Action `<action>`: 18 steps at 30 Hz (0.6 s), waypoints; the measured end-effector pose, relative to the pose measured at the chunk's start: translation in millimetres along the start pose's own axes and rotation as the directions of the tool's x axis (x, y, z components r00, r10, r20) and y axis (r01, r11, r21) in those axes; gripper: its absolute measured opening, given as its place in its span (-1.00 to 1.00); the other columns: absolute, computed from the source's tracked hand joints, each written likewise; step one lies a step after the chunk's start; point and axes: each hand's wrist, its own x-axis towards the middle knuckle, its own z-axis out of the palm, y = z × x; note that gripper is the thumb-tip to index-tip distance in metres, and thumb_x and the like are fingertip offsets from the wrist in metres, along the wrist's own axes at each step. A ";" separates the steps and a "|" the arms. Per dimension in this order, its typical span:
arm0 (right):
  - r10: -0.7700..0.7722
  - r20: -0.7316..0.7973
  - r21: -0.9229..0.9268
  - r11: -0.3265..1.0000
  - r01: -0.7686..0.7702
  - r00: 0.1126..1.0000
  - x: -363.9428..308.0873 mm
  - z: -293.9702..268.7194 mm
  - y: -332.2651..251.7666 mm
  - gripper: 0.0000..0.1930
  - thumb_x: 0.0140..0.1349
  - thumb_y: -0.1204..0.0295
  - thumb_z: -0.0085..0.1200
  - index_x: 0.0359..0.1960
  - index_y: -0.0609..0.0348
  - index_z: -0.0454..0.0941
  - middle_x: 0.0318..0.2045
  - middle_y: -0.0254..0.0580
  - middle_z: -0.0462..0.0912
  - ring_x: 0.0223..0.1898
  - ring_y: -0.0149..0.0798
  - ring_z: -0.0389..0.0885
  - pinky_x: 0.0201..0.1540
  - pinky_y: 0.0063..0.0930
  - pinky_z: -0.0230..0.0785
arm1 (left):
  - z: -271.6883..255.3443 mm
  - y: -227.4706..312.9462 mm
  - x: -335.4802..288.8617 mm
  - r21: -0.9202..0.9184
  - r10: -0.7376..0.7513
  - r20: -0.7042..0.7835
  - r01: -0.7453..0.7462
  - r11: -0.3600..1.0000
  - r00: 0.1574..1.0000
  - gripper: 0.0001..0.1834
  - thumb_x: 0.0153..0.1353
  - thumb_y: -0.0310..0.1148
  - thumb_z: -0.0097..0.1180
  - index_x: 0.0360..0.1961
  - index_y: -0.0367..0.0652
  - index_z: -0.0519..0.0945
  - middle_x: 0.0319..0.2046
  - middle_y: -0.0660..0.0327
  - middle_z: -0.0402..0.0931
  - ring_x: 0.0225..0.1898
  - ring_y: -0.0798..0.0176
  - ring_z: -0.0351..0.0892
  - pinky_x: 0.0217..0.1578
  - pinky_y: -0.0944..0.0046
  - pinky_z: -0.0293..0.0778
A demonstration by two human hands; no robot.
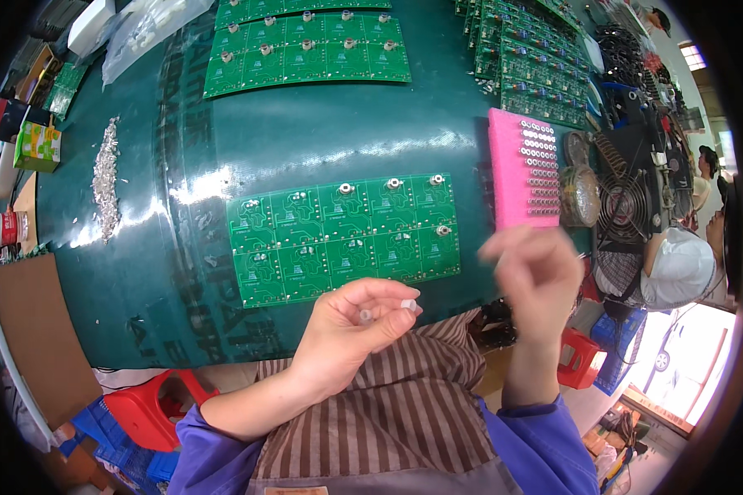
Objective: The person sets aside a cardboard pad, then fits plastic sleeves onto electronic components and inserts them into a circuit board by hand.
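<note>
My left hand (351,326) pinches a small white plastic spacer (409,304) between thumb and forefinger. A second white piece shows in the curl of its fingers. Just beyond it a green circuit board panel (309,256) lies flat on the table, with several round metal-topped parts (394,183) standing along its far right side. My right hand (537,272) is raised at the panel's right and smeared by motion; I cannot make out anything in its fingers. It is nearest to a pink foam block (508,177) holding rows of small metal-topped parts.
More green panels (305,70) fitted with metal parts lie at the back. Stacked populated boards (537,74) stand at the back right. A strip of small silvery pieces (106,181) lies on the left, near a green carton (38,147). A fan (623,198) stands beyond the foam.
</note>
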 end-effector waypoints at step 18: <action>0.047 0.309 0.282 0.949 -0.139 0.950 -17.8 31.4 9.9 -0.88 -0.02 0.73 0.18 -0.40 0.38 0.57 -0.37 0.02 0.63 -0.25 -0.15 0.62 -0.21 -0.40 0.50 | 0.6 7.6 -2.9 0.114 0.118 -0.013 -0.116 0.987 0.993 -0.80 0.02 -0.57 0.25 -0.27 -0.23 0.63 -0.52 0.35 0.55 -0.51 0.61 0.39 -0.48 0.56 0.32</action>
